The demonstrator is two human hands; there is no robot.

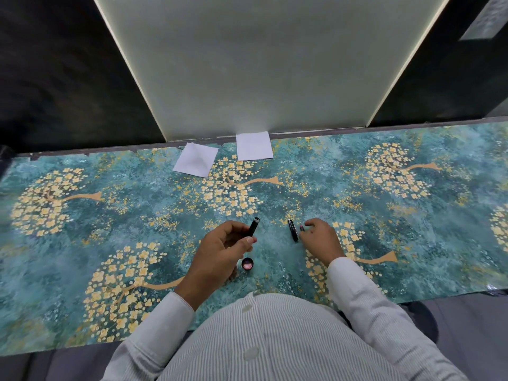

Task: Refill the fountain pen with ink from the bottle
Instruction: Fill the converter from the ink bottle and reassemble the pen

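My left hand [220, 251] holds a black pen barrel [253, 227] between thumb and fingers, its open metal-ringed end pointing up and away. Just below that hand an open ink bottle [247, 264] stands on the table, pinkish ink showing in its round mouth. A black pen cap [293, 230] lies on the table to the right. My right hand [320, 240] rests beside the cap with a small reddish pen part [301, 227] at its fingertips; whether the fingers grip that part is unclear.
Two white paper squares [195, 163] [254, 146] lie at the table's far edge. The table wears a teal cover with yellow flower trees [384, 215]. A pale panel [261, 64] rises behind, between dark walls.
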